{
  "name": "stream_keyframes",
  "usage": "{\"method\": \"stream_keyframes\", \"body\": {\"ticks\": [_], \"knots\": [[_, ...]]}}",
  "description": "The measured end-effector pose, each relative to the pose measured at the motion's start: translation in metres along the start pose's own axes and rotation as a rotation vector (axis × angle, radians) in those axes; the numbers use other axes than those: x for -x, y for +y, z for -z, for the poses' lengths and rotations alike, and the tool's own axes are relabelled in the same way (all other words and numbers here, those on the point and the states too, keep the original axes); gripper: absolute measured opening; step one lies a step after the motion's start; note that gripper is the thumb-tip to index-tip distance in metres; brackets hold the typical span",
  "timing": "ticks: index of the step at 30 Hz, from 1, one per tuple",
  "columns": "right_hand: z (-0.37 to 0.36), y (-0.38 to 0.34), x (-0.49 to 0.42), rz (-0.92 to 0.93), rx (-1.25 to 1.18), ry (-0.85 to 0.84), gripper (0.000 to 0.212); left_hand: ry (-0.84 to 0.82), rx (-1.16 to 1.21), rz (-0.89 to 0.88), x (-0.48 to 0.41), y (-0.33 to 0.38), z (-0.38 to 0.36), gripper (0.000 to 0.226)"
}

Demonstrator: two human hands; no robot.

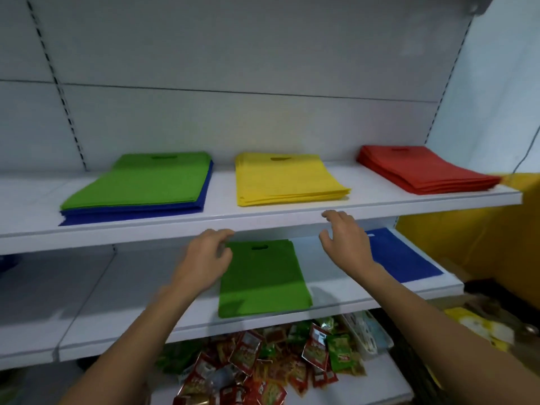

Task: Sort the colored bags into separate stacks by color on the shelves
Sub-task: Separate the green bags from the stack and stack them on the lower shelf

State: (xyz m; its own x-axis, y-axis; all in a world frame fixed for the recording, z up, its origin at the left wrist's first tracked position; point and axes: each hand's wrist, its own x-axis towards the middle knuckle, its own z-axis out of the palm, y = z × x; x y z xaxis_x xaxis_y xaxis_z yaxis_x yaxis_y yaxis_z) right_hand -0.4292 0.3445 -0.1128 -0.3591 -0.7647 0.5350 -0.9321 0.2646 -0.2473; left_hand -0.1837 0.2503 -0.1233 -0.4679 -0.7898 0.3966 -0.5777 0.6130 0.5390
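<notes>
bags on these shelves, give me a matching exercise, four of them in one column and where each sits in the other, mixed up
1. red stack
2. yellow stack
3. single green bag
4. blue bag with nothing on it

A. lower shelf, middle
B. upper shelf, right end
C. lower shelf, right end
D. upper shelf, middle

Pairs: 1-B, 2-D, 3-A, 4-C

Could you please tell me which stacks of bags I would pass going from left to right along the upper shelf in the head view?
mixed stack, green bags lying on top of blue ones → yellow stack → red stack
</notes>
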Motion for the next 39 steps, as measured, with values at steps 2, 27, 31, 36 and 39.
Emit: {"method": "stream_keyframes", "body": {"ticks": [2, 27, 31, 36, 39], "knots": [[0.022, -0.017, -0.012, 0.018, -0.027, 0.050, 0.039, 0.068, 0.010, -0.018, -0.003, 0.010, 0.030, 0.036], [-0.151, -0.247, -0.212, -0.040, -0.114, -0.179, 0.035, 0.178, -0.120, 0.373, -0.146, -0.243, 0.157, 0.040], [-0.174, -0.250, -0.210, -0.098, -0.034, -0.187, 0.044, 0.304, -0.110, 0.311, -0.143, -0.248, 0.148, 0.029], [-0.172, -0.246, -0.208, -0.159, -0.203, -0.105, 0.030, 0.379, -0.075, 0.224, -0.143, -0.250, 0.148, 0.026], [-0.174, -0.246, -0.204, -0.048, -0.202, 0.046, 0.020, 0.428, -0.044, 0.201, -0.142, -0.249, 0.149, 0.024]]}}
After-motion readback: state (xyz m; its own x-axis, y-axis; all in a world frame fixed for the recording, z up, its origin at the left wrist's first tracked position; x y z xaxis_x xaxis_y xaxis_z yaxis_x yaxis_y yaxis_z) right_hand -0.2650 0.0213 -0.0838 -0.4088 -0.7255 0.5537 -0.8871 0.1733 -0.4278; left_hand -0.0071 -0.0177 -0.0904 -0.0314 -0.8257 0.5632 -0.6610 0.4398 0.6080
